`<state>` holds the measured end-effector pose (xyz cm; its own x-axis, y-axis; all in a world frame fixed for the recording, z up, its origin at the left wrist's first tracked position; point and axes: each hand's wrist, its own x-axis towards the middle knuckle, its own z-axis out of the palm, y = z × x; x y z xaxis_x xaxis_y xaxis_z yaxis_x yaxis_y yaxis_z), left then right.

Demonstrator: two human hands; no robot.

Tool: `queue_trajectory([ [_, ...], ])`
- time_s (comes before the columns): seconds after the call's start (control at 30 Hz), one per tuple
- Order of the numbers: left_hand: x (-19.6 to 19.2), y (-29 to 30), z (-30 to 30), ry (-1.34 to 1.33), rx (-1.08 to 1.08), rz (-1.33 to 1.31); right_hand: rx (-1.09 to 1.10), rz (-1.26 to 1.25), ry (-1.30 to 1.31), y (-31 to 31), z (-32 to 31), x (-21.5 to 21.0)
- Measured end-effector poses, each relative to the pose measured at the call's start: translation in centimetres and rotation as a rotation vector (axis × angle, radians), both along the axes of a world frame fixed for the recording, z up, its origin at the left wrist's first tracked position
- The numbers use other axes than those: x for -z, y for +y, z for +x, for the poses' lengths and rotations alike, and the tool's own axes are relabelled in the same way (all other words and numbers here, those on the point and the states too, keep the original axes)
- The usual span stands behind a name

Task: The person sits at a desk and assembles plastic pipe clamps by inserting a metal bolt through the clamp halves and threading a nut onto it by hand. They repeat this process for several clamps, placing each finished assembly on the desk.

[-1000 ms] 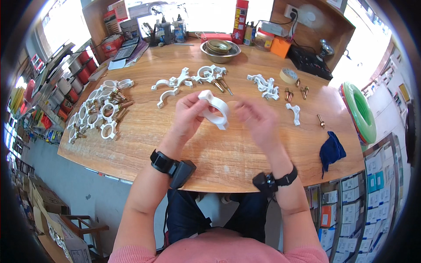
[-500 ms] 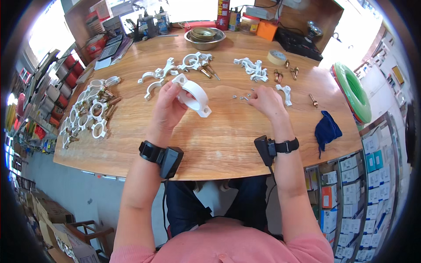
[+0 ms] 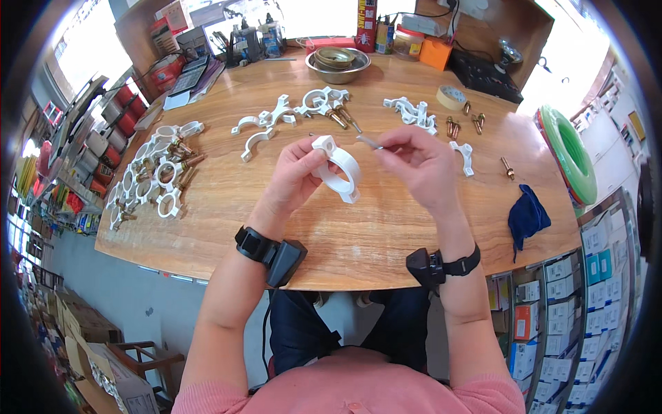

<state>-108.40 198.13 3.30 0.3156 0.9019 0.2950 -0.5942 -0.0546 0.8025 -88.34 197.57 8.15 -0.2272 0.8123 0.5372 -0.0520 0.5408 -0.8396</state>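
Note:
My left hand (image 3: 296, 181) holds a white plastic pipe clamp ring (image 3: 340, 170) upright above the wooden table (image 3: 227, 207). My right hand (image 3: 420, 164) pinches a small metal screw (image 3: 369, 142) by its end, close to the clamp's upper lug. Loose white clamp halves (image 3: 265, 127) lie beyond my left hand, and more white clamp pieces (image 3: 412, 112) lie beyond my right. Brass bolts (image 3: 463, 125) sit near a roll of tape (image 3: 452, 97).
Several assembled white clamps with brass bolts (image 3: 160, 176) are piled at the table's left. A metal bowl (image 3: 336, 62) stands at the back. A blue cloth (image 3: 527, 217) and a green hose coil (image 3: 569, 153) lie at the right. Shelves of boxes (image 3: 572, 290) stand lower right.
My right hand has come up from the table with a screw and moved toward the clamp. My left hand has kept hold of the clamp, turning it slightly.

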Motion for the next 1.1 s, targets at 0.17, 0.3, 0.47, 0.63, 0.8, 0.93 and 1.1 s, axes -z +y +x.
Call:
queue_trajectory([
  [0.17,-0.4,-0.3,1.3,0.056,0.061,0.019,-0.010,0.129,-0.104,-0.4,-0.6,0.2],
  [0.3,-0.2,-0.2,1.3,0.027,0.053,0.037,0.008,0.175,-0.136,-0.3,-0.6,0.3],
  [0.47,-0.4,-0.5,1.5,0.047,0.036,0.021,-0.010,0.135,-0.094,-0.1,-0.8,0.6],
  [0.63,-0.8,-0.9,2.8,0.085,-0.013,0.038,-0.004,0.114,-0.007,-0.2,-1.9,1.4],
  [0.8,-0.5,-0.8,3.4,0.105,-0.178,0.063,0.124,-0.037,0.061,-0.9,-2.8,1.1],
  [0.93,-0.3,-0.8,3.2,0.313,-0.353,0.076,0.231,0.374,-0.104,0.2,-2.9,2.4],
  [1.1,-1.0,-2.2,4.4,0.374,-0.311,0.201,0.401,0.287,-0.197,0.4,-2.3,2.4],
])
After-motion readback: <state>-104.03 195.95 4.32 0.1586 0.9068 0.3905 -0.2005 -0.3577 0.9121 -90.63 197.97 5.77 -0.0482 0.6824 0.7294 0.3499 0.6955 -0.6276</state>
